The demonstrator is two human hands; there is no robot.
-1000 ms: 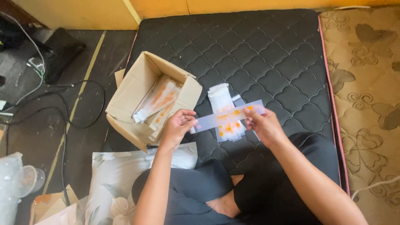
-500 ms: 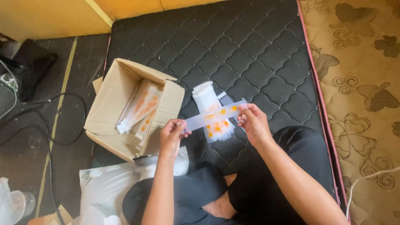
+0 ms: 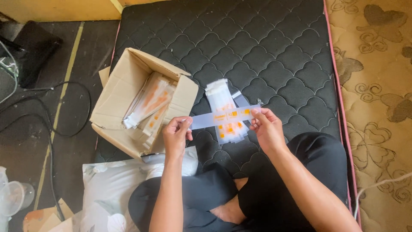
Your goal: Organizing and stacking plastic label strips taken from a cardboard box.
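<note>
Far left of frame: dark floor with cables (image 3: pixel 64 129) and a clear cup (image 3: pixel 15 195) at lower left. Neither is near the hands.

Left of centre: open carton (image 3: pixel 118 122), tilted on the edge of the mattress (image 3: pixel 266 47), holding more long clear sleeves with orange print. Part of the carton overhangs the mattress edge, so a knock from the left elbow could tip it onto the floor.

Centre: left hand (image 3: pixel 176 136) pinches the left end of a flat clear strip (image 3: pixel 223 117) between thumb and fingers; other fingers curled. The strip runs level, above a small pile (image 3: pixel 225 116) of similar sleeves lying on the mattress.

Right of centre: right hand (image 3: pixel 266 129) pinches the strip's right end, fingertips closed on it.

Risks, as judged: the strip is thin and slick, held only at its ends; uneven pull could crease it or slip it from one pinch. It could then drop onto the pile and scatter it. The pillow (image 3: pixel 107 193) by the knee crowds the left forearm.
</note>
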